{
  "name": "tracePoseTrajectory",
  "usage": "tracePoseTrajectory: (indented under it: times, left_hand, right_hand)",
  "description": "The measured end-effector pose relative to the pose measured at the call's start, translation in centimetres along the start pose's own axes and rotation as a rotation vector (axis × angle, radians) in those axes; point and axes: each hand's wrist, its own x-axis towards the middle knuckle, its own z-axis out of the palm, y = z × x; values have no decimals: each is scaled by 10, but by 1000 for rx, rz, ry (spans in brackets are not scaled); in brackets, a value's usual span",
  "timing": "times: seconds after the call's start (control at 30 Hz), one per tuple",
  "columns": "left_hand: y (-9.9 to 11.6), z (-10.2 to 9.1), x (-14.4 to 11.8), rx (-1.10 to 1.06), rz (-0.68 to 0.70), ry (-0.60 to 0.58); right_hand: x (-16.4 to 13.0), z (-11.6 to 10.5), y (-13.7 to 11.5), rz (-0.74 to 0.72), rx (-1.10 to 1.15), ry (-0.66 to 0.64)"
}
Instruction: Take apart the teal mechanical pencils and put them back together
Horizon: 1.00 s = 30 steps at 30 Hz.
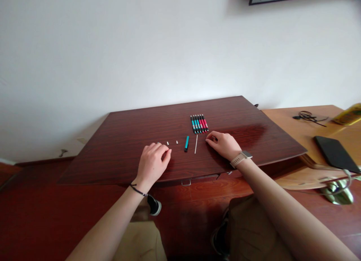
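Note:
On the dark wooden table (135, 125), my left hand (153, 161) rests palm down, loosely curled, its thumb a little apart from the fingers; no held thing shows. Just beyond it lie two tiny white pieces (177, 142). To their right are a teal pen barrel with a black end (186, 144) and a thin white refill (196, 144). My right hand (224, 143) rests right of the refill, fingers loosely bent and thumb apart, with a dark gap between them and nothing visibly held. Its fingertips are near a row of several teal and red pens (199, 124).
A lighter wooden table (282, 122) adjoins on the right, bearing a black cable (308, 117), a flat black device (335, 152) and a yellow package (348, 115). A white wall (141, 46) stands behind. A drawer handle (186, 183) shows below the front edge.

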Motion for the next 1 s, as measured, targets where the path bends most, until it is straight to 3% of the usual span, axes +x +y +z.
tracePoseTrajectory:
  times: [0.3,1.0]
  left_hand:
    - [-11,4,-18,-28,58,-52]
    - [-6,9,-15,-94,81,-48]
  right_hand:
    - [0,3,0,-24,-8,-2]
    - [-5,2,-14,87,-67,-20]
